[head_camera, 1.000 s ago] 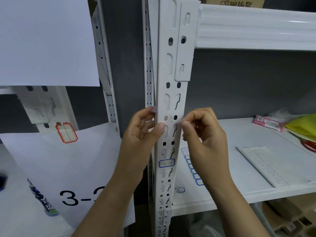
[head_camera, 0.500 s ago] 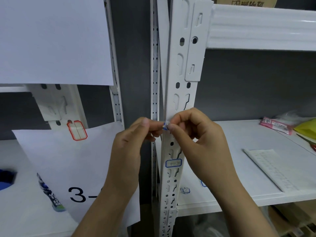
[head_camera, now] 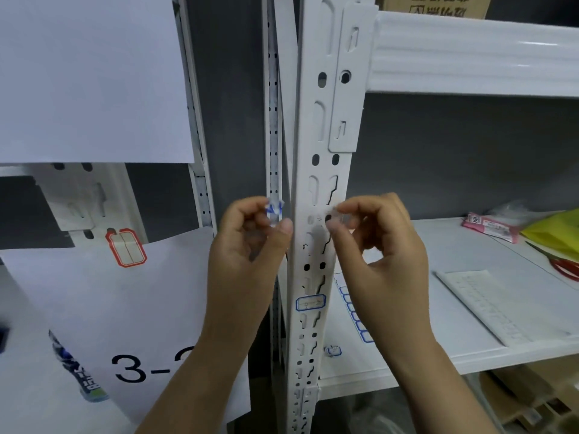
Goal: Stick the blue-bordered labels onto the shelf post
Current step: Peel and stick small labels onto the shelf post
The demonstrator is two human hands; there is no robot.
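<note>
The white perforated shelf post point(head_camera: 319, 189) runs up the middle of the view. One blue-bordered label point(head_camera: 310, 303) is stuck on it low down. My left hand point(head_camera: 247, 245) pinches a crumpled blue-bordered label point(head_camera: 274, 210) just left of the post. My right hand point(head_camera: 380, 245) is curled at the post's right edge, pinching a small pale scrap point(head_camera: 340, 218) whose nature I cannot tell. A sheet of blue-bordered labels point(head_camera: 354, 311) lies on the shelf behind my right wrist. Another small blue-edged label point(head_camera: 332, 351) lies on the shelf near the post.
A white shelf board point(head_camera: 470, 308) holds a white backing sheet point(head_camera: 482, 305), a pink packet point(head_camera: 488, 228), a yellow bag point(head_camera: 557, 233) and red scissors point(head_camera: 564, 266). To the left hang paper sheets, one printed "3-" point(head_camera: 131, 368), and a red-bordered label point(head_camera: 126, 247) on another post.
My hands, which met at the post half a second ago, have pulled apart. The left now holds the crumpled label clear of the post on its left side.
</note>
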